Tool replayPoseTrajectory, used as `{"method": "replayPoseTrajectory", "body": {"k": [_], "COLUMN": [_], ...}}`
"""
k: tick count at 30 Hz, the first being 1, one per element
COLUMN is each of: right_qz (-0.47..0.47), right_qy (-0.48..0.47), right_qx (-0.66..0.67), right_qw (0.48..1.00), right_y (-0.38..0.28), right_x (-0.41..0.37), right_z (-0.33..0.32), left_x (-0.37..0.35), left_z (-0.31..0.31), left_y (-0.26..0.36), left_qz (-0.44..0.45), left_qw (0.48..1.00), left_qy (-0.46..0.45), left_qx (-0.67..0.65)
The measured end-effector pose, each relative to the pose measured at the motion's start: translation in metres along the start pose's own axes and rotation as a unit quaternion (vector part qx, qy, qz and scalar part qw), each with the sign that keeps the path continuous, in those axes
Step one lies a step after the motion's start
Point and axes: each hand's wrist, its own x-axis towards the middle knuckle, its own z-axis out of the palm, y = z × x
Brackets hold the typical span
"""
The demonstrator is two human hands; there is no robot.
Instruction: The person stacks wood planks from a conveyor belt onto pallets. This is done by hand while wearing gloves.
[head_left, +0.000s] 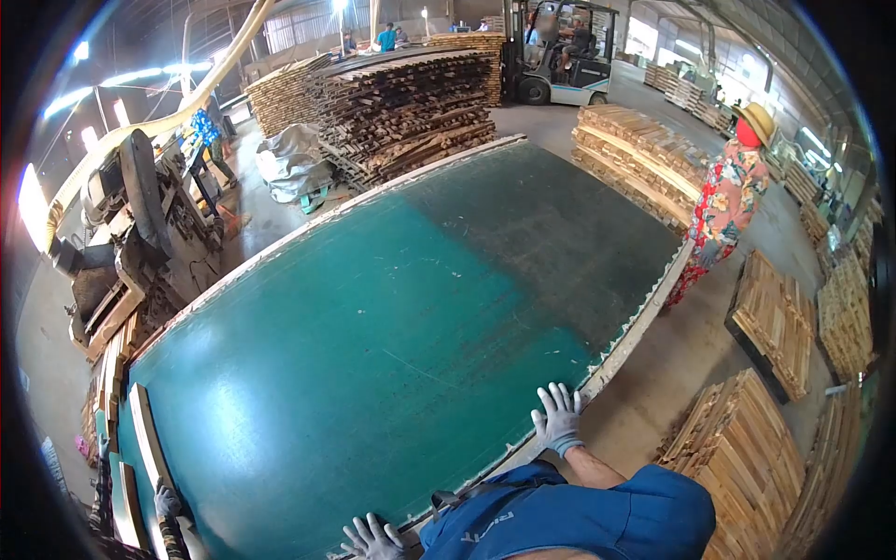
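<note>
A large table (373,308) with a worn green and dark top stretches out in front of me. My right hand (558,422), in a grey glove, rests at its near edge with the fingers spread over the green surface. Lower down, my left hand (375,539) shows at the same edge, also gloved, its fingers apart. Neither hand holds anything. Along the far left end of the table lies a long pale board (149,439), and beside it a shorter wood strip (129,504).
Another person's gloved hand (166,502) is by the long board. A machine (140,233) with a hose stands left. A person in a straw hat (733,191) is by the right table end. Stacked wood (737,457) and a forklift (560,56) stand around.
</note>
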Motion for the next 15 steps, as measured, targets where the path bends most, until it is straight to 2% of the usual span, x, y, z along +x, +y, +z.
{"method": "replayPoseTrajectory", "body": {"k": [6, 9, 15], "right_qz": [0.002, 0.003, -0.007], "right_qy": [0.001, 0.006, 0.000], "right_qx": [-0.003, 0.002, -0.007], "right_qw": [1.000, 1.000, 1.000], "right_y": [-0.013, -0.018, -0.030], "right_x": [-0.006, -0.009, -0.017], "right_z": [0.000, 0.002, 0.001], "left_x": [0.000, 0.002, -0.001], "left_z": [0.006, 0.002, -0.007], "left_y": [-0.016, -0.024, -0.032], "left_qz": [0.017, 0.012, 0.006], "left_qw": [0.999, 1.000, 0.999], "left_qy": [0.051, 0.017, 0.028], "left_qx": [-0.010, 0.004, -0.015]}}
